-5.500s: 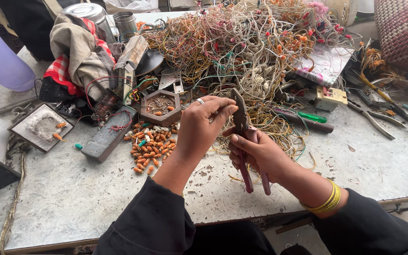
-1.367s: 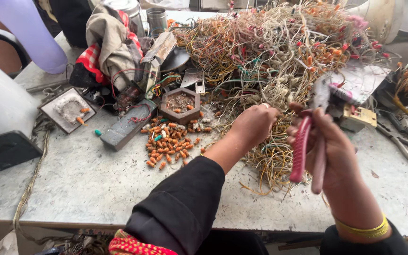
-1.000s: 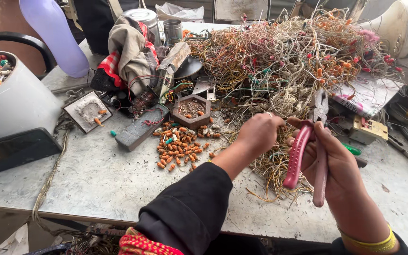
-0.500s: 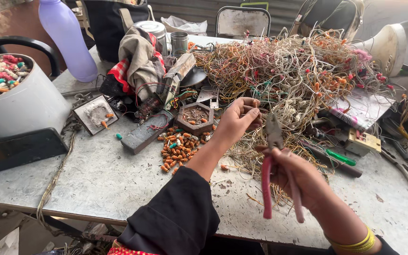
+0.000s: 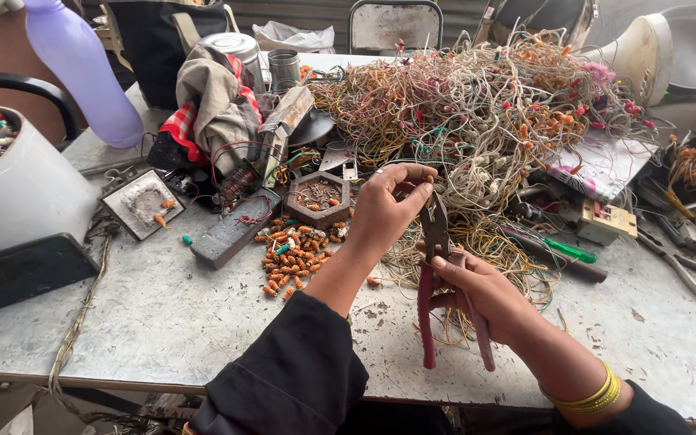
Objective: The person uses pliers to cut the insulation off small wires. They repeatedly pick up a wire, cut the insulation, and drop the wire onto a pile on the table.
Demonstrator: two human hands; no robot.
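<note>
My right hand (image 5: 477, 292) grips red-handled pliers (image 5: 435, 282) upright, jaws pointing up. My left hand (image 5: 392, 205) pinches a thin wire end right at the jaws of the pliers; the wire runs back into a big tangle of thin wires with small coloured bulbs (image 5: 485, 105). Just left of my left forearm lies a pile of small orange bulb caps (image 5: 296, 254) on the grey metal table (image 5: 147, 314). Behind the pile stands a small hexagonal wooden dish (image 5: 317, 196).
A white bucket of coloured bits (image 5: 10, 185) and a purple bottle (image 5: 82, 68) stand at the left. Cloth, tins and a bag crowd the back left. Green-handled screwdriver (image 5: 561, 248), other pliers (image 5: 682, 270) and a small yellow box (image 5: 606, 221) lie at the right.
My right hand has lowered the pliers from the wire pile towards me. My left hand moved back from the tangle and now meets the jaws with a wire.
</note>
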